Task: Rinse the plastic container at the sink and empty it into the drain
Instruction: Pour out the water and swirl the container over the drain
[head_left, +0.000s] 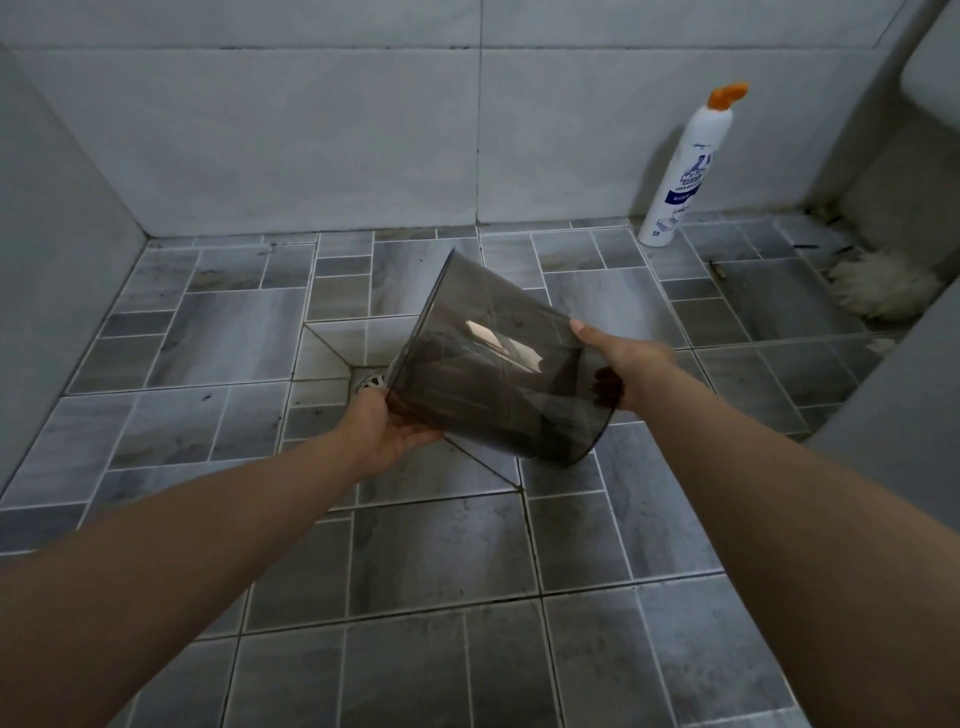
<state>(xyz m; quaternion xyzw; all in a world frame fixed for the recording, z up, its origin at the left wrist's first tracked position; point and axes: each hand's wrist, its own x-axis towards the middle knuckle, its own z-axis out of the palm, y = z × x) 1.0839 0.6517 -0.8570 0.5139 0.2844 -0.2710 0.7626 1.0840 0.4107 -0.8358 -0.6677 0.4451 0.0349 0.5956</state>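
Observation:
A smoky, see-through plastic container is held on its side above the grey tiled floor, its wide open mouth pointing left and away. My left hand cups it from below near the mouth. At the narrower base end, my right hand grips with the thumb on top and fingers showing through the plastic. A round metal floor drain sits just under the mouth's lower rim, partly hidden by the container. No water shows pouring out.
A white cleaner bottle with an orange cap stands against the back wall at right. A white fluffy mop head lies in the right corner. Tiled walls close off the left and back.

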